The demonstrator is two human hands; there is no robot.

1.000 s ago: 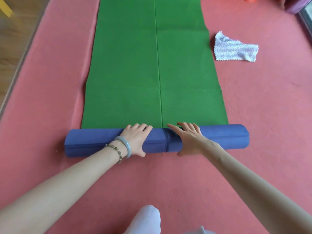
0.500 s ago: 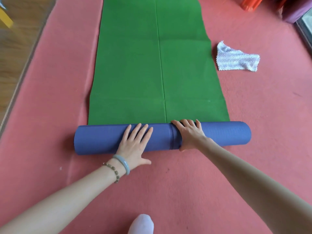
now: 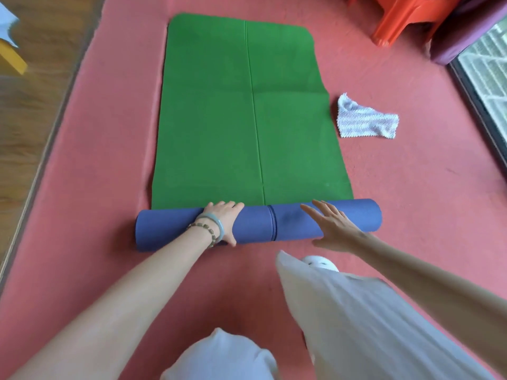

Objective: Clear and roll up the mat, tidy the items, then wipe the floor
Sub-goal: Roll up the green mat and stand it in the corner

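Step in hand, as judged: rolling the mat (image 3: 247, 119); clearing apparently done, tidying and wiping outstanding. Rolled portion (image 3: 258, 224) lay crosswise on the pink floor covering (image 3: 82, 187), blue matte underside outward, cylindrical; green remainder flat, creased. Left hand (image 3: 223, 223) draped over the roll, fingers curled; right hand (image 3: 333, 229) flat, fingers spread, gripping nothing. Next move probably called for even forward pressure. Textured white cloth (image 3: 365, 122) crumpled beside the mat.

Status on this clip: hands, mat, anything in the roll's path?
Left hand flat on the roll, right hand open on it. Mat part rolled, green stretch ahead bare. Cloth lies beside it, clear of the path.
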